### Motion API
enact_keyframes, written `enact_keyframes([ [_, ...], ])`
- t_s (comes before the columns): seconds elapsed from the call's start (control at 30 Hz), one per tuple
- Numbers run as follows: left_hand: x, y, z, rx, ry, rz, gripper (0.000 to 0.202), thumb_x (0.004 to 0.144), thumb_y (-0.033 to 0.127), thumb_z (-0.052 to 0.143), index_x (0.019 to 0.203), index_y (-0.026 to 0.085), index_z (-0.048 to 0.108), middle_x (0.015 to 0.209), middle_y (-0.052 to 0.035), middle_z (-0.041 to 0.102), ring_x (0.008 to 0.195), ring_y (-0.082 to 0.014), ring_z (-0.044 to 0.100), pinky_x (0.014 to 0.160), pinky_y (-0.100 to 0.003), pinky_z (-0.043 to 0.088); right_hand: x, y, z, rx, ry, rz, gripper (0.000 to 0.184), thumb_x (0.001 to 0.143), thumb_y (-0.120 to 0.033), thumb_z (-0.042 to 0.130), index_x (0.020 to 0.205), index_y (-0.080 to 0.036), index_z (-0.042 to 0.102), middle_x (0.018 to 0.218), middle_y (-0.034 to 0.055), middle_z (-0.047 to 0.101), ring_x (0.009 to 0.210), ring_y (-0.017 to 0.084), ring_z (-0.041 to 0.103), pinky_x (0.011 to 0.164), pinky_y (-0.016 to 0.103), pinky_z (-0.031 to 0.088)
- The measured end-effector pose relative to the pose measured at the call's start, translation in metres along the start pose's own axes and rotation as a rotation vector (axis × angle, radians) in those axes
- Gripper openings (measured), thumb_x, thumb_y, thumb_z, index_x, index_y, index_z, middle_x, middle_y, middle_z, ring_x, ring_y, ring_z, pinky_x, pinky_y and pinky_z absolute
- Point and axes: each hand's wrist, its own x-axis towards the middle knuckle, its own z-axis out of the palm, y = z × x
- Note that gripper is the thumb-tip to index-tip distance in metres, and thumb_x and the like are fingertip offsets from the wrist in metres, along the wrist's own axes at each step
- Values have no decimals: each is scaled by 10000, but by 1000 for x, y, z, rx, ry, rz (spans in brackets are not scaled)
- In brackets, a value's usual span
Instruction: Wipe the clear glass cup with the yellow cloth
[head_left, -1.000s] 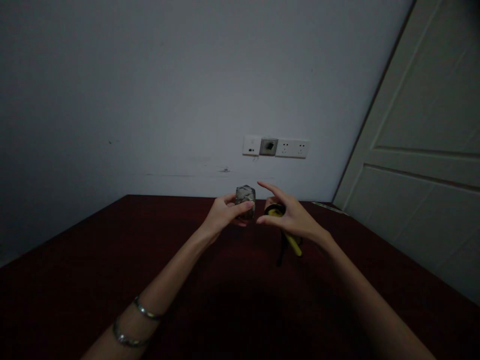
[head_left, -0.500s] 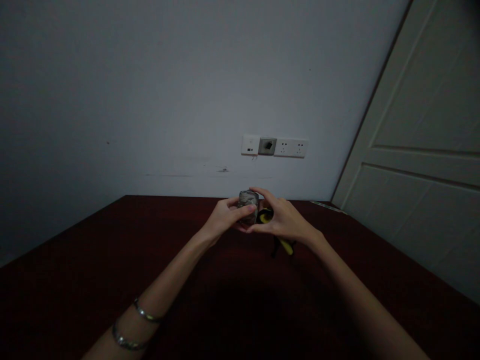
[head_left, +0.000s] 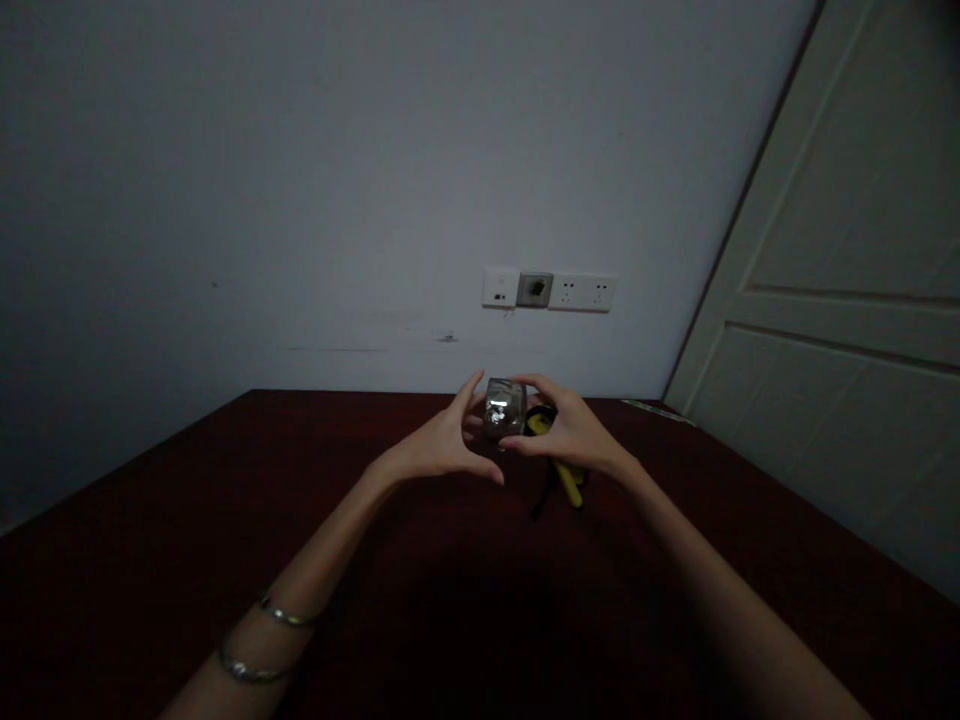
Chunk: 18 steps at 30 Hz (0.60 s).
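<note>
A small shiny silver-grey cube-like object (head_left: 503, 407) is held up above a dark red table (head_left: 225, 520). My right hand (head_left: 570, 435) pinches it from the right with thumb and fingers. My left hand (head_left: 442, 445) is beside it on the left, fingers spread and curved, thumb pointing right below it; whether it touches the object is unclear. Behind my right hand a yellow and black tool (head_left: 559, 470) lies on the table, partly hidden. Two metal bangles (head_left: 259, 640) circle my left forearm.
A pale wall rises behind the table with a row of wall sockets (head_left: 550, 290). A white panelled door (head_left: 847, 300) stands at the right. A thin light strip (head_left: 649, 408) lies at the table's far right edge.
The object passed from my left hand's grip into my right hand's pinch. My left fingers opened and spread. The object's shiny face now glints toward me.
</note>
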Motion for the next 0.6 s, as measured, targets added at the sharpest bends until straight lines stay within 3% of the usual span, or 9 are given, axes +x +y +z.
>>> enact_keyframes([
  [0.13, -3, 2, 1, 109, 51, 29, 1298, 455, 210, 852, 1446, 341, 24, 1480, -207, 203, 1194, -355, 473, 914, -542, 443, 2, -1, 3, 128, -30, 53, 601, 595, -381, 762, 1129, -187, 564, 972, 67, 686, 880, 216, 630, 804, 375, 478],
  [0.23, -3, 6, 2, 116, 43, 57, 1249, 456, 223, 853, 1440, 302, 88, 1423, -194, 330, 1164, -330, 507, 935, -513, 443, 3, -4, 4, 145, -59, 39, 548, 602, -372, 758, 1095, -191, 600, 989, 60, 680, 892, 214, 621, 822, 379, 476],
  [0.37, -3, 8, 3, 242, 84, 109, 1032, 453, 251, 853, 1345, 204, 336, 1270, -163, 515, 1167, -325, 507, 1006, -505, 379, 3, -7, 7, 142, -82, 22, 538, 611, -376, 753, 1098, -200, 611, 993, 59, 679, 880, 217, 617, 829, 403, 478],
  [0.5, -2, 9, 3, 216, 71, 133, 815, 479, 264, 842, 1199, 176, 469, 1186, -144, 579, 1098, -298, 558, 975, -490, 409, 3, -7, 9, 146, -84, -7, 505, 630, -360, 743, 1099, -218, 625, 994, 49, 686, 880, 219, 617, 826, 407, 482],
  [0.6, -2, 8, 2, 192, 69, 118, 800, 484, 261, 839, 1188, 171, 470, 1172, -144, 589, 1080, -287, 570, 956, -481, 425, 3, -6, 8, 147, -133, -35, 524, 653, -359, 730, 1145, -227, 608, 974, 45, 687, 863, 215, 616, 816, 403, 484],
])
